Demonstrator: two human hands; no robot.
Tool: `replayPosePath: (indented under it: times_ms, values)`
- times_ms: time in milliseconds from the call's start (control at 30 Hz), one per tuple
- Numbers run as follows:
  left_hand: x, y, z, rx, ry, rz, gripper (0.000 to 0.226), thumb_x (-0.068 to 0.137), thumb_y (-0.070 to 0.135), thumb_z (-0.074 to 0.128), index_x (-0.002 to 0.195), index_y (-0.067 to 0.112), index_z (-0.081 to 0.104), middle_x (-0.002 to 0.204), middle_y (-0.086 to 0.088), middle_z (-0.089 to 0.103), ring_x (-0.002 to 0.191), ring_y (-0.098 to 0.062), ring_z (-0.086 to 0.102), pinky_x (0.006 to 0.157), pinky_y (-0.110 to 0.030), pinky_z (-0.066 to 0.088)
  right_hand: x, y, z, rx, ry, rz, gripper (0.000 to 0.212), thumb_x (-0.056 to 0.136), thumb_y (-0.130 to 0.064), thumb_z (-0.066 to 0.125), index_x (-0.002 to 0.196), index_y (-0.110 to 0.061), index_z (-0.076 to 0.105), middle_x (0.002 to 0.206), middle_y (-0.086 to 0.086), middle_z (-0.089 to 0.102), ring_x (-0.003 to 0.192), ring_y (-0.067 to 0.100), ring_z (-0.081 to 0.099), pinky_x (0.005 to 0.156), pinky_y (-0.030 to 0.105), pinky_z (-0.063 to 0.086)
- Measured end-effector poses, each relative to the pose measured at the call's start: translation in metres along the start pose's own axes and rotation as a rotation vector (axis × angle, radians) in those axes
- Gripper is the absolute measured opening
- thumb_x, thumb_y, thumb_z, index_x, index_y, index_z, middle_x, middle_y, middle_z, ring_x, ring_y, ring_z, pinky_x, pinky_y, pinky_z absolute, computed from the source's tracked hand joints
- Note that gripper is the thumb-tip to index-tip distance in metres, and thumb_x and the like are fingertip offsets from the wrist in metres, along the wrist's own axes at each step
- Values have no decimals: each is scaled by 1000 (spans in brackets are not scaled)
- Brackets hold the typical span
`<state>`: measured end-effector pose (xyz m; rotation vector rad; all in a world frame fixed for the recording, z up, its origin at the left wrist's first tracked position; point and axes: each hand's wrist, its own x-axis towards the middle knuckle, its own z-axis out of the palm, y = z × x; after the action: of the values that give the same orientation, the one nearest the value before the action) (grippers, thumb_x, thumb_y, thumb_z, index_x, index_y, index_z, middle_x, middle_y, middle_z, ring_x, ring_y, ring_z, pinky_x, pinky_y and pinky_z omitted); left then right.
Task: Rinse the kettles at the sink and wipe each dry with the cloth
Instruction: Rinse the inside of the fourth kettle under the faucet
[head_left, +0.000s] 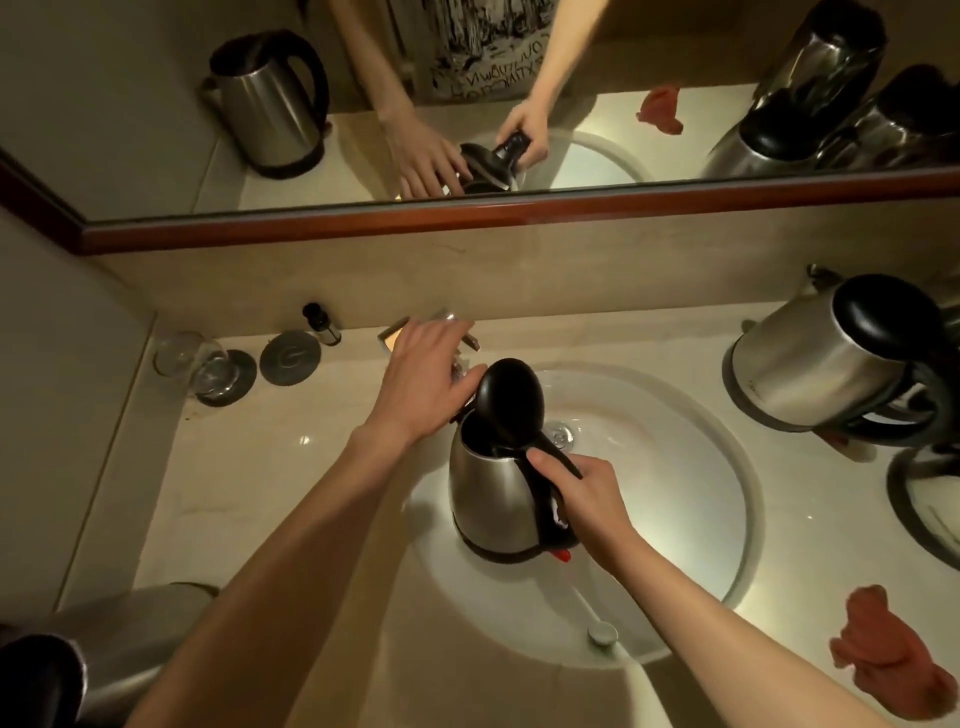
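A steel kettle (491, 491) with a black handle stands inside the white sink (691, 499), its black lid (509, 402) flipped up. My right hand (579, 496) grips the kettle's handle. My left hand (423, 374) reaches over the faucet (400, 332) behind the kettle, fingers spread on it; the faucet is mostly hidden under the hand. A pink-red cloth (883, 654) lies crumpled on the counter at the lower right. A second steel kettle (826, 358) stands on the counter at the right. A third kettle (67, 660) shows at the lower left corner.
Two glasses (202, 364) on dark coasters and a small dark bottle (319, 325) stand at the back left of the counter. A wood-framed mirror (467, 218) runs above the backsplash. A sink plug (602, 633) lies at the basin's near rim. Another dark kettle base (930, 499) sits at right.
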<state>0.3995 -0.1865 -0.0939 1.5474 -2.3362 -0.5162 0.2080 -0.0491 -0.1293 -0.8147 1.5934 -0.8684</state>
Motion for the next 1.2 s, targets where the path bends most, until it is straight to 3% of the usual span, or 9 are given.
replayPosePath:
  times_ms: [300,567,667,733,833,933,1067,1200]
  values:
    - [39,-18,-10,92,-95,-4,44,93,48,59,133,29,65,144,2,58,133,-25,50,104,-42,35,26,5,2,-25,-25,29,45,95,-37,69,67,-2,58,57,12,46,46,22,46,47,35,39]
    - [53,-21,-8,94,-92,16,33,94,55,61,119,36,72,123,12,69,123,-16,55,88,-35,43,44,16,9,6,23,90,57,94,-41,71,74,10,57,61,15,50,53,27,48,59,41,43]
    - [54,-20,-4,96,-65,2,30,94,56,59,112,37,75,116,14,71,118,-16,56,86,-35,45,45,17,10,-57,41,84,56,92,-50,70,82,5,66,69,21,63,60,37,61,59,49,57]
    - [55,-18,-1,100,-51,-16,29,95,56,58,109,37,75,114,15,72,116,-17,57,86,-36,46,47,13,7,-149,38,50,60,83,-64,69,83,-4,67,76,20,67,67,38,66,59,51,58]
    - [56,-14,1,112,-28,-54,29,95,56,58,108,37,76,113,15,73,116,-18,56,87,-37,47,54,9,-2,-278,-2,-3,54,72,-62,81,91,-18,56,77,9,68,61,23,62,54,41,53]
    - [55,-12,3,121,-4,-76,29,95,56,58,106,36,77,112,14,73,115,-18,57,87,-37,45,55,8,-5,-306,35,-54,51,72,-46,90,110,-31,60,92,-13,69,83,8,65,68,20,49]
    - [56,-11,5,116,13,-95,30,95,56,58,105,35,77,109,12,74,114,-19,57,87,-37,43,53,4,5,-85,120,-131,35,79,-34,87,110,-38,74,96,-18,75,94,2,68,81,22,49]
    - [56,-11,8,133,42,-110,33,94,57,55,104,35,77,104,8,74,110,-21,59,86,-37,44,50,-1,22,-118,145,-189,52,78,-38,88,125,-29,70,111,-10,73,104,8,64,90,24,50]
